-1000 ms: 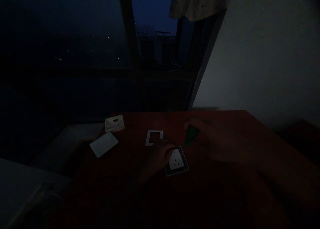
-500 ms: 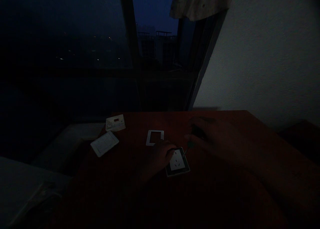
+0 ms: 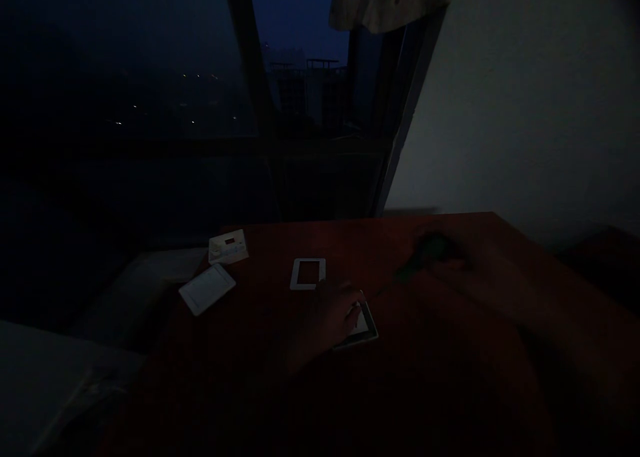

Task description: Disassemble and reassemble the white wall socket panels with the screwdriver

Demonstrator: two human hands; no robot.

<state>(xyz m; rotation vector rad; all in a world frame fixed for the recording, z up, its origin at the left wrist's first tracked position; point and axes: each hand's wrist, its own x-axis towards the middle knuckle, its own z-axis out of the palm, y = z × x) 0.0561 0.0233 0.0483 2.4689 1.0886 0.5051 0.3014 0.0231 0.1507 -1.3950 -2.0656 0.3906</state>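
The scene is very dark. A white wall socket (image 3: 364, 325) in a dark frame lies on the red table (image 3: 280, 377). My left hand (image 3: 327, 320) covers most of it, fingers curled over its face. My right hand (image 3: 470, 260) rests on the table to the right, wrapped round the green handle of a screwdriver (image 3: 423, 256). The screwdriver lies low, its shaft pointing left toward the socket, tip a little short of it.
A white empty frame (image 3: 308, 273) lies just behind the left hand. Further left are a white switch plate (image 3: 207, 288) and a white socket back part (image 3: 229, 246) near the table's edge. A dark window (image 3: 150, 97) and a pale wall (image 3: 525, 97) stand behind.
My right hand has pulled the screwdriver away from the socket to the right and laid it lower. My left hand has slid over the socket's face.
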